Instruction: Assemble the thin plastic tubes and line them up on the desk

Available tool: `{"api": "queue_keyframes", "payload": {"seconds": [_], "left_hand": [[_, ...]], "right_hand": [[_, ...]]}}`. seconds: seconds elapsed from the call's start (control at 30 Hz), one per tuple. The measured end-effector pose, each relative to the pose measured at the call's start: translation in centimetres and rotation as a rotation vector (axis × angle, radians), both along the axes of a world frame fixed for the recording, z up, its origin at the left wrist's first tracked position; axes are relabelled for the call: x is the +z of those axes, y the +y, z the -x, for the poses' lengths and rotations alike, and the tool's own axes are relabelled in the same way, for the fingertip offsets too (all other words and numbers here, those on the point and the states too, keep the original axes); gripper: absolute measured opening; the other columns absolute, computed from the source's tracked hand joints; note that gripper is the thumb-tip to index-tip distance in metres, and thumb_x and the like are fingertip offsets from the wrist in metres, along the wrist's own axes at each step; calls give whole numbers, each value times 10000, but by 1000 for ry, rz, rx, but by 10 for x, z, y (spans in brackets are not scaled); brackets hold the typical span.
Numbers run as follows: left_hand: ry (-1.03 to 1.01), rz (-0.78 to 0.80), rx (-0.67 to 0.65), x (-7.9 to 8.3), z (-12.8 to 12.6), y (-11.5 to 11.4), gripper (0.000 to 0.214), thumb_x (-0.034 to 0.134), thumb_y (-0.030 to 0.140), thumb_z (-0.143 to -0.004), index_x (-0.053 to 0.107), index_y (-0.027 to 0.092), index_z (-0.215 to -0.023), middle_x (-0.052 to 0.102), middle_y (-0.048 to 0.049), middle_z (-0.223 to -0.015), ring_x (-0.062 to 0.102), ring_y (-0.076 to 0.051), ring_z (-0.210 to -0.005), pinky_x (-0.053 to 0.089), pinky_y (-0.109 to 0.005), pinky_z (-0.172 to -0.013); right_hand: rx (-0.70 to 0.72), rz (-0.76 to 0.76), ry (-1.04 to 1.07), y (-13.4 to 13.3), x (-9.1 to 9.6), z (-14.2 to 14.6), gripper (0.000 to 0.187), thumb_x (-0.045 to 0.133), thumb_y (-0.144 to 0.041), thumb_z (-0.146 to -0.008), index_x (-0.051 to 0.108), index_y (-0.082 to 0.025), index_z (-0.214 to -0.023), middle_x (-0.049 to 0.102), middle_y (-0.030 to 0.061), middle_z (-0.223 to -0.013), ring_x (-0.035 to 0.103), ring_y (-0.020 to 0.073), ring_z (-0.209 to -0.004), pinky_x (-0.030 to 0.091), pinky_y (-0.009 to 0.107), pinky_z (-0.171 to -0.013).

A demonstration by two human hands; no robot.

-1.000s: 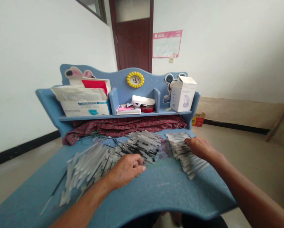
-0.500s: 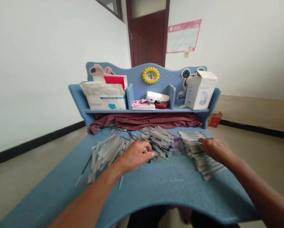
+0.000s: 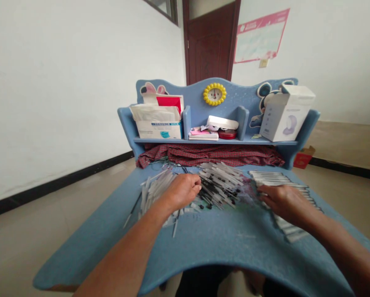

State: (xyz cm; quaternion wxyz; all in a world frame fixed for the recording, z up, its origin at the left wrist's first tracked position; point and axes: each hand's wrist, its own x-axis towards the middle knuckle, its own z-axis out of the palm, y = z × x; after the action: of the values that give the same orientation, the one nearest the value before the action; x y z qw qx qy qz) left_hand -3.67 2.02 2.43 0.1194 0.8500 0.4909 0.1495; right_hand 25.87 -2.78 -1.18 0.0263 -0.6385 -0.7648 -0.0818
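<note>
My left hand (image 3: 182, 190) is closed, its fingers curled together between two heaps; what they hold, if anything, is hidden. Under and left of it lies a loose pile of translucent pen barrels (image 3: 154, 192). To its right spreads a heap of clear and black pen parts (image 3: 220, 185), with small black pieces (image 3: 208, 206) at the near edge. On the right side of the desk, pens (image 3: 273, 178) lie side by side in a long row. Over the left edge of this row is my right hand (image 3: 280, 200), closed with fingertips pointing left; I cannot make out anything in it.
The blue desk (image 3: 222, 243) has a curved front edge. Behind the heaps lies a red checked cloth (image 3: 209, 154) beneath a shelf (image 3: 249, 142). The shelf holds a mask box (image 3: 160, 128), a white box (image 3: 285, 119) and a red round tin (image 3: 227, 135).
The view has swung left, so the desk sits further right in the picture. Against the desk, my left hand has shifted left, and my right hand has moved left to the row's edge.
</note>
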Motion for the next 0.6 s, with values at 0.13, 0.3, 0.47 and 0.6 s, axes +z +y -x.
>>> {"api": "queue_keyframes", "payload": {"seconds": [0.13,0.3,0.47,0.6], "left_hand": [[115,-52,6,-3,3,1,149,486,215,-779,616,169,-723,602,-18,-626,542,-138,-598,320,-225,-543],[187,-64,3,-6,2,2,133,498,209,-774,622,173,-740,608,-25,-629,553,-146,-602,322,-230,-544],[237,-39,9,-5,2,1,132,500,189,-767,627,171,-738,633,-39,-680,577,-158,-652,340,-235,-566],[262,-8,-2,-3,3,0,121,518,211,-772,632,171,-767,623,-36,-667,571,-157,-637,337,-232,-551]], "right_hand": [[153,147,47,8,7,35,239,423,-304,-854,641,-226,-912,686,65,-788,644,209,-769,386,262,-634],[206,241,9,18,11,71,216,488,-285,-809,662,-206,-912,698,95,-862,651,237,-832,432,294,-687],[152,251,-64,23,6,85,248,479,-306,-819,670,-167,-894,696,140,-883,658,266,-835,465,330,-695],[132,240,-60,24,0,83,271,437,-288,-833,668,-168,-909,695,151,-885,664,271,-823,473,338,-688]]}}
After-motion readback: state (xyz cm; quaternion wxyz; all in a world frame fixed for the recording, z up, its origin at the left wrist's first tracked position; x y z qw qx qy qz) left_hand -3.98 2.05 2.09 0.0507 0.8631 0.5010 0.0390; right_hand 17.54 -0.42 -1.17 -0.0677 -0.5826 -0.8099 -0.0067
